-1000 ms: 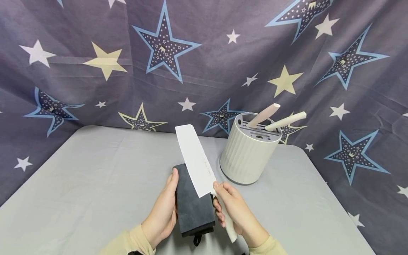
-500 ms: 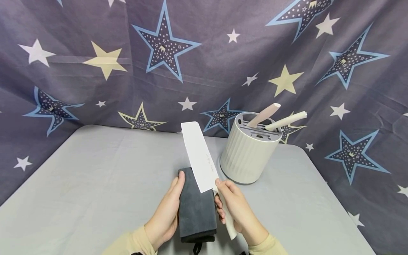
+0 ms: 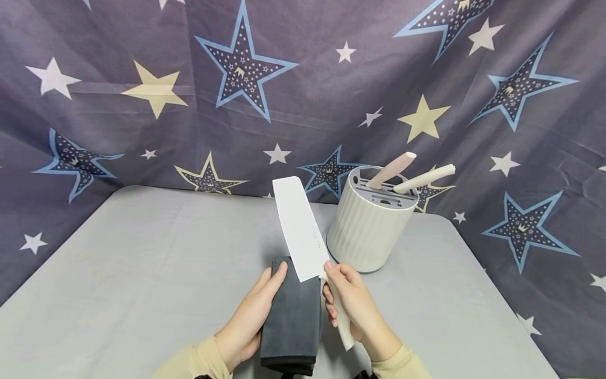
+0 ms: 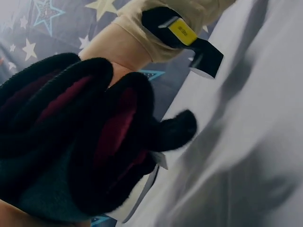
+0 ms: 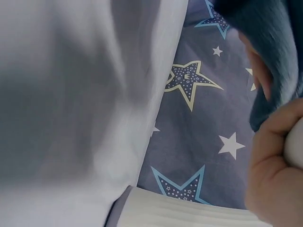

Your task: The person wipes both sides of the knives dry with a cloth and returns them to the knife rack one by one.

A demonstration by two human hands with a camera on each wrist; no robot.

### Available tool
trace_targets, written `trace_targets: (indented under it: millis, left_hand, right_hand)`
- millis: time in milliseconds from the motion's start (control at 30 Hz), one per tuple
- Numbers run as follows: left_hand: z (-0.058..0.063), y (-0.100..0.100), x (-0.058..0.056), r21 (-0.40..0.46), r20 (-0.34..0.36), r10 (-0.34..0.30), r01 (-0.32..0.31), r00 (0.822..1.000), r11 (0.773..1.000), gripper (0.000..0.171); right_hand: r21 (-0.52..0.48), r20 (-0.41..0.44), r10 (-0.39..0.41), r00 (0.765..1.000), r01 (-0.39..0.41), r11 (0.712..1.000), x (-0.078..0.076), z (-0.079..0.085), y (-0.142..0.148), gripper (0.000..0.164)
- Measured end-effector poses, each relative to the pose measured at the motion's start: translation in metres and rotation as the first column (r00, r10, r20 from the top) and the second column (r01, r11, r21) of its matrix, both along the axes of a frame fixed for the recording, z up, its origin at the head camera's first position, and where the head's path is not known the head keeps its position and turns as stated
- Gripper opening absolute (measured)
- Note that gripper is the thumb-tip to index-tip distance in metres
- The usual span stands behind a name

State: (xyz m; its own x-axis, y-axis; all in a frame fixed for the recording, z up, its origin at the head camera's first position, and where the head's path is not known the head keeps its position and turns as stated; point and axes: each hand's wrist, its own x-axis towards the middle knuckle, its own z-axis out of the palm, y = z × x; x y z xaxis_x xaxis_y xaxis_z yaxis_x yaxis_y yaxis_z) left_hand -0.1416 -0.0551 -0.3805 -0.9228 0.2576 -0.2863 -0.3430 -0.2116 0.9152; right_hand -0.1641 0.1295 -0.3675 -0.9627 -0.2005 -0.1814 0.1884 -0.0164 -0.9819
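Observation:
A kitchen cleaver (image 3: 300,226) with a broad white blade points up and away in the head view. My right hand (image 3: 352,308) grips its cream handle, thumb by the blade's heel. Under the blade's lower end lies a folded dark grey towel (image 3: 291,326) with black edging, which my left hand (image 3: 251,318) holds along its left side, thumb on top. The left wrist view shows the towel (image 4: 42,194) end-on, its black-edged layers reddish inside, with a hanging loop (image 4: 175,130). In the right wrist view, the curled right hand (image 5: 272,165) is beside the bluish-looking towel (image 5: 277,42).
A ribbed cream knife block (image 3: 364,237) stands at the back right of the grey-covered table (image 3: 118,284). From its slots stick a pink handle (image 3: 393,170) and a cream handle (image 3: 426,179). Star-printed fabric (image 3: 303,63) hangs behind and around the table.
The towel and left hand have shifted toward me, with the towel sliding down relative to the blade. The cleaver and right hand have moved slightly up and to the right.

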Motion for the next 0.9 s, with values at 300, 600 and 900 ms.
trace_targets:
  millis: [300, 600, 900]
  left_hand:
    - [-0.004, -0.009, -0.004, 0.006, -0.005, -0.035, 0.035, 0.999, 0.999, 0.086]
    - [0.000, -0.021, -0.007, -0.099, -0.004, -0.012, 0.012, 1.000, 0.995, 0.097]
    - [0.006, -0.035, -0.011, -0.131, 0.017, 0.040, -0.038, 0.999, 0.991, 0.083]
  right_hand:
    - [0.035, -0.069, -0.036, 0.997, 0.039, 0.999, -0.004, 0.015, 0.005, 0.032]
    - [0.074, -0.224, -0.048, 0.974, 0.066, 0.995, -0.010, 0.028, 0.019, 0.018]
    - [0.196, -0.376, -0.051, 0.925, 0.134, 0.971, -0.018, 0.049, 0.041, 0.019]
